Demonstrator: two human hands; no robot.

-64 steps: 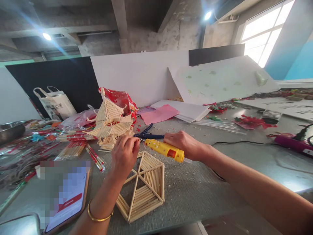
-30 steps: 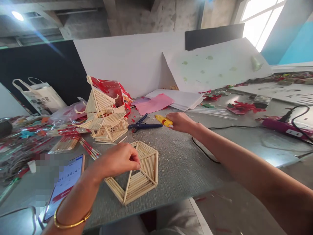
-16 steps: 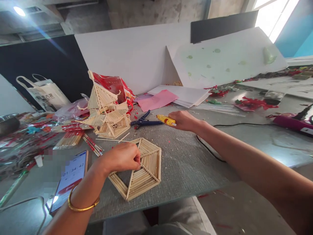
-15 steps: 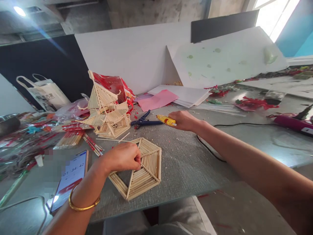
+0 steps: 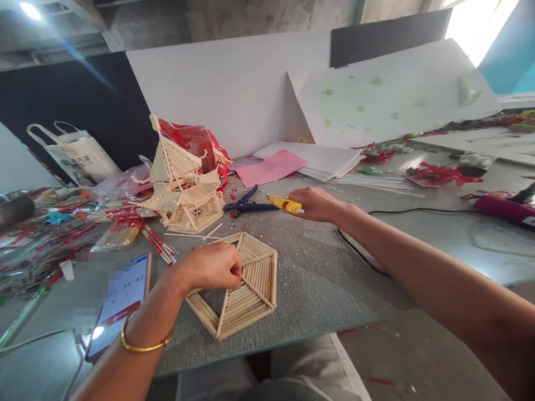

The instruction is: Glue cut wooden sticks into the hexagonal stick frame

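A six-sided panel of pale wooden sticks (image 5: 246, 301) lies flat on the table, with some sections filled by rows of sticks and others open. Over its middle, my left hand (image 5: 215, 264) is closed with the fingertips pinched at the hub; whatever is between them is hidden. My right hand (image 5: 315, 203), farther off to the right, is wrapped round a yellow hot glue gun (image 5: 284, 204), its tip pointing left. Just left of the glue gun lie dark blue cutters (image 5: 246, 205). Behind the panel stands a tiered stick pagoda model (image 5: 178, 172).
A phone (image 5: 121, 306) showing a timer lies left of the panel. Bundled sticks and plastic wrappings (image 5: 121, 231) crowd the left side. Pink paper (image 5: 271, 167) and white boards (image 5: 321, 159) lie at the back. A black cable (image 5: 363, 256) runs right, towards a purple tool (image 5: 504, 206).
The view has shifted slightly. Both hands keep nearly the same place over the panel and on the glue gun, and nothing has been picked up or put down.
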